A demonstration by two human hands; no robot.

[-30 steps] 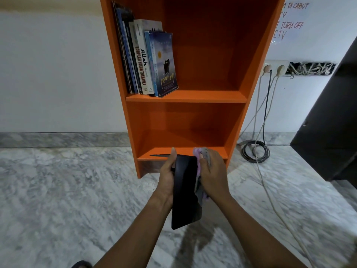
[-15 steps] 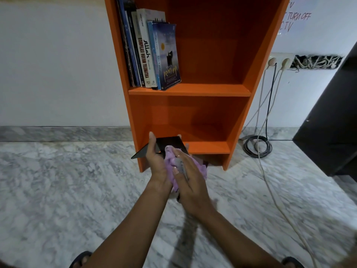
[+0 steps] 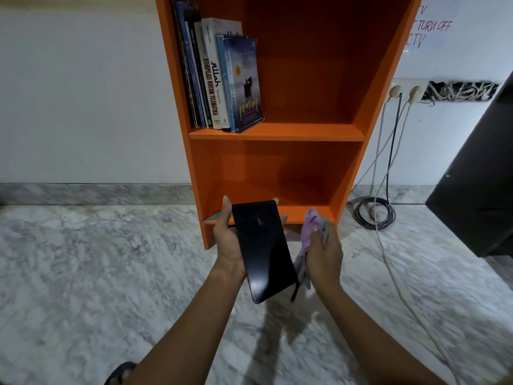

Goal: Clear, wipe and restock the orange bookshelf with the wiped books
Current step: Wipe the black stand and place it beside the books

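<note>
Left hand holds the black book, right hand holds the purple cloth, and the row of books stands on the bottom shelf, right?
Not quite: the head view shows the row of books on the upper shelf, not the bottom one. The left hand does hold the black book, the right hand the purple cloth.

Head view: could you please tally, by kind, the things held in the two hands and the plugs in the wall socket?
black book, in the left hand: 1
purple cloth, in the right hand: 1
plugs: 2
Total: 4
</note>
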